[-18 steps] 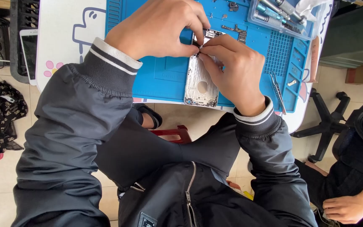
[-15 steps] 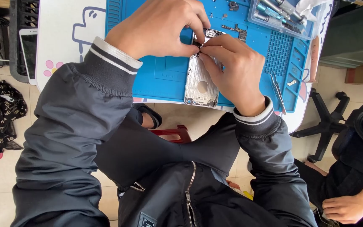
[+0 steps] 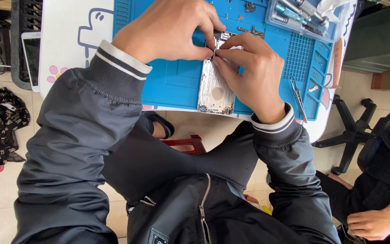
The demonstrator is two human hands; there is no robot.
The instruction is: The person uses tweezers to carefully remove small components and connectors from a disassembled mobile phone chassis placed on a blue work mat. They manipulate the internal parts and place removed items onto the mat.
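An opened silver phone housing lies on a blue repair mat, its inside facing up. My left hand and my right hand meet over its upper part. The fingertips of both hands pinch a small dark part at the housing's top edge. What the part is stays hidden under the fingers. Dark jacket sleeves with striped cuffs cover both my arms.
Metal tweezers lie on the mat right of my right hand. A clear tray of screwdrivers sits at the mat's far right. A white phone rests at left. Another person's hand shows at lower right, near an office chair base.
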